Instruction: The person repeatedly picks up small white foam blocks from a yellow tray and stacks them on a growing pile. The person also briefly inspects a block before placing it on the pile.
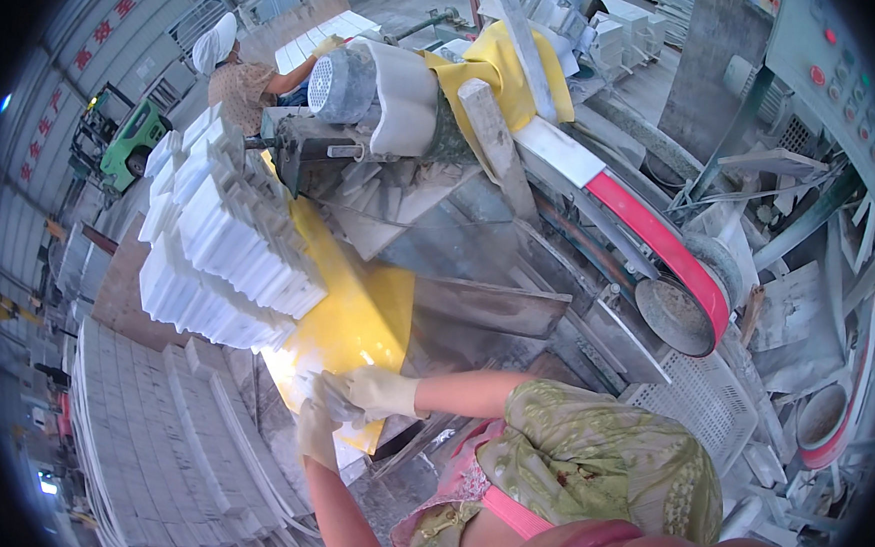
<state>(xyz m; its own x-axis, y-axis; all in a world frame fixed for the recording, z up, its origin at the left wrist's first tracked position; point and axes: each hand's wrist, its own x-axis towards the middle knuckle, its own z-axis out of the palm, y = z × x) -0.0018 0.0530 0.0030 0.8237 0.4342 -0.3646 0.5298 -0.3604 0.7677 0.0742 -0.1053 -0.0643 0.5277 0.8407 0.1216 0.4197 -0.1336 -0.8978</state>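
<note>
My left hand [315,431] and my right hand [383,390], both in pale gloves, are close together over the lower end of a yellow sheet [374,307]. Their fingers are closed around a small whitish-grey stone piece [335,398]. Glare and the gloves hide much of its outline. Just beyond my hands, a tall, uneven stack of white stone tiles [240,240] leans at the yellow sheet's left side.
A belt sander with a red belt [666,249] runs along the right. A motor [343,84] sits ahead, near a co-worker [243,90] in a white cap. Rows of pale slabs [157,431] fill the left. A control panel [836,69] and a green forklift [134,142] stand farther off.
</note>
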